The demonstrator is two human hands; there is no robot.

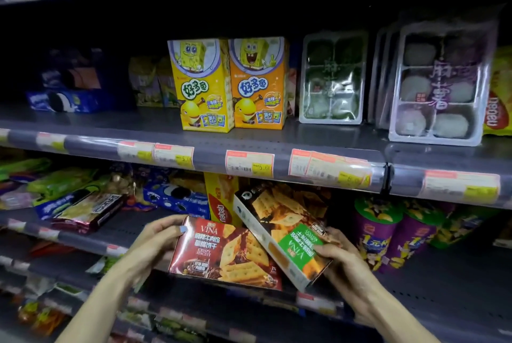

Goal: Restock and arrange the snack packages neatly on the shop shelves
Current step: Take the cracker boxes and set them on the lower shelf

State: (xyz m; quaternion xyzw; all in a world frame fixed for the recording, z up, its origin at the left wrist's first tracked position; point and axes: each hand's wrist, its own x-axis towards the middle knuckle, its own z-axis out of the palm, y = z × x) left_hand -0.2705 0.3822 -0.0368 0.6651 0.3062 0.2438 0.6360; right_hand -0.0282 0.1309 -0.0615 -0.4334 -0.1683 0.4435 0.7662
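My left hand (pixel 155 243) grips the left end of a red VINA biscuit box (pixel 224 254), held face up in front of the lower shelf. My right hand (pixel 340 262) grips the near end of a second VINA box with a green label (pixel 282 229), tilted and upside down, its far end reaching under the middle shelf edge (pixel 210 159). The two boxes touch along one side. Behind them stands a yellow nabati box (pixel 221 204).
On the middle shelf stand two yellow cartoon boxes (pixel 230 85), two clear mochi trays (pixel 332 79) (pixel 437 87) and blue Oreo packs (pixel 63 101). Purple snack cups (pixel 382 231) sit right of the boxes, assorted packets (pixel 83 207) to the left.
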